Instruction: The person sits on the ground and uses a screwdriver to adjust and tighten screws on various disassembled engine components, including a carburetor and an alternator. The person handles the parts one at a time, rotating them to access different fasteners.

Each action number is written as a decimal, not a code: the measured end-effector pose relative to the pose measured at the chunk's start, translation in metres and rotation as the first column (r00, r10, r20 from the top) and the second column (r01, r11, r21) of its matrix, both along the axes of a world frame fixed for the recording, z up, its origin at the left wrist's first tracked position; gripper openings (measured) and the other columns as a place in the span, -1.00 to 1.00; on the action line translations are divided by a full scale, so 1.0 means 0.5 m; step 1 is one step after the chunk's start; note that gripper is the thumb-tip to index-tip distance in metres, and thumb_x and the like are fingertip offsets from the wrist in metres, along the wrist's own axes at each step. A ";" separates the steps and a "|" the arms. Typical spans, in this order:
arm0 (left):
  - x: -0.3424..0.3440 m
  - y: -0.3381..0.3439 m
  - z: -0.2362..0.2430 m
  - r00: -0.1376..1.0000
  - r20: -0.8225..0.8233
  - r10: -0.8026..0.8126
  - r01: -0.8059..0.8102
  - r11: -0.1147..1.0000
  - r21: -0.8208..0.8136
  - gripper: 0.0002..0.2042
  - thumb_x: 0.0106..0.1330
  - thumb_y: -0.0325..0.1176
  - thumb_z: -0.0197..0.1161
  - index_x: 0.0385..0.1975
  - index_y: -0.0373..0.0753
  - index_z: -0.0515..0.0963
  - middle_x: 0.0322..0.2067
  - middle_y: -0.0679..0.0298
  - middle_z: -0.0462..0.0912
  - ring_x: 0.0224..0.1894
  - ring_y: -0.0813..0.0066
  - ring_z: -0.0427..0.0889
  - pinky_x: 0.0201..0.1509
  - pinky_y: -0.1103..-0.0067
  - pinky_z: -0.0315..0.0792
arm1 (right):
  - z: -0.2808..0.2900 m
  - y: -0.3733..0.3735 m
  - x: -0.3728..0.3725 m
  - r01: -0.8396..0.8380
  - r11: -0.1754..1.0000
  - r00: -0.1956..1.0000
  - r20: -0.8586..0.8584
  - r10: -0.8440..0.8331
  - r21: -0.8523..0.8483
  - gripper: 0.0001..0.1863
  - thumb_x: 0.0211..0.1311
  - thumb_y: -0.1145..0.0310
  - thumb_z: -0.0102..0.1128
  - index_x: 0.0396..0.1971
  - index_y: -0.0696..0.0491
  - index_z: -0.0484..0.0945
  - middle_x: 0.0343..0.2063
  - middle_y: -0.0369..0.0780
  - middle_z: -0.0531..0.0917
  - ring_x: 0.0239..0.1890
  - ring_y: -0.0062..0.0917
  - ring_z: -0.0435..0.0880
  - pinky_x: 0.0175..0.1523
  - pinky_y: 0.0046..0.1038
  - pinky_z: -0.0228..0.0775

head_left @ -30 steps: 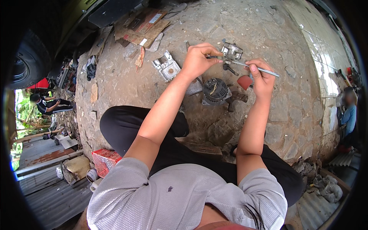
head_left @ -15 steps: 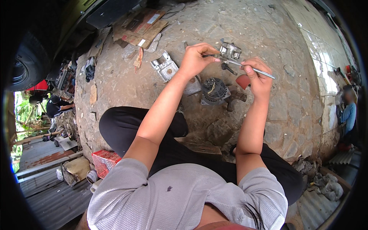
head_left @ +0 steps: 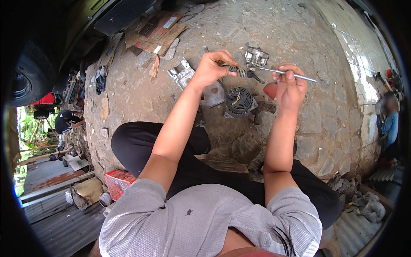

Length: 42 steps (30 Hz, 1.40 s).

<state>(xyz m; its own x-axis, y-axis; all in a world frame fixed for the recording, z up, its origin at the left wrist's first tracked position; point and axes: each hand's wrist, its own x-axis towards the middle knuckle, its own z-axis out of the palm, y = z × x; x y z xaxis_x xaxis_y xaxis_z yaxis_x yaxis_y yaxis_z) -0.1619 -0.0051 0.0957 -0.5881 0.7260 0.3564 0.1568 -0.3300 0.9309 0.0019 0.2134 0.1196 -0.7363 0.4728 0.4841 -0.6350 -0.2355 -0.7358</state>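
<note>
My left hand (head_left: 212, 67) is closed on a small dark ridged part (head_left: 238, 71), pinched between thumb and fingertips; its exact kind is unclear. In my right hand (head_left: 291, 85) a slim silver metal rod-like tool (head_left: 306, 78) is gripped, its thin end pointing left, apart from the dark part. Both hands are raised over the ground. Beneath them stands a round black slotted alternator-like unit (head_left: 240, 102). A silver metal casting (head_left: 257, 55) lies beyond the tool's thin end, and a short dark part (head_left: 255, 77) lies below it.
A pale metal bracket (head_left: 182, 72) lies left of my left hand. A red rounded piece (head_left: 270, 91) is beside my right wrist. Flattened cardboard (head_left: 158, 32) is farther off. A red crate (head_left: 117, 183) stands by my left knee. Other people are at both sides.
My right hand has drawn the tool rightward, away from the small dark part. My left hand has shifted slightly left and turned, so more of that part shows.
</note>
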 end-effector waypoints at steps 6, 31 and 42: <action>0.019 0.001 0.017 0.972 0.232 -0.030 0.046 0.997 -0.066 -0.58 -0.09 -0.69 0.62 -0.26 -0.23 0.58 -0.22 0.28 0.71 -0.07 0.41 0.72 0.05 0.46 0.61 | 0.000 -0.021 -0.006 -0.094 0.996 0.994 0.047 0.094 -0.006 -0.69 0.47 0.21 0.32 -0.19 0.22 0.68 -0.26 -0.15 0.73 -0.26 -0.51 0.72 -0.17 -0.53 0.46; 0.017 -0.001 0.019 0.987 0.155 -0.050 0.083 0.973 -0.216 -0.64 -0.03 -0.69 0.63 -0.28 -0.29 0.60 -0.15 0.16 0.76 -0.06 0.40 0.76 0.04 0.47 0.65 | -0.005 0.011 0.004 -0.106 0.985 0.986 0.146 0.086 0.135 -0.72 0.46 0.28 0.32 -0.18 0.25 0.70 -0.26 -0.17 0.74 -0.24 -0.49 0.75 -0.12 -0.50 0.53; 0.024 0.002 0.033 0.977 0.210 -0.040 0.092 0.966 -0.243 -0.60 -0.10 -0.66 0.67 -0.29 -0.28 0.62 -0.19 0.24 0.76 0.05 0.37 0.73 0.15 0.44 0.61 | 0.001 0.009 0.007 -0.094 0.989 0.984 0.163 0.075 0.115 -0.74 0.46 0.30 0.32 -0.18 0.25 0.69 -0.25 -0.17 0.74 -0.23 -0.48 0.76 -0.09 -0.46 0.56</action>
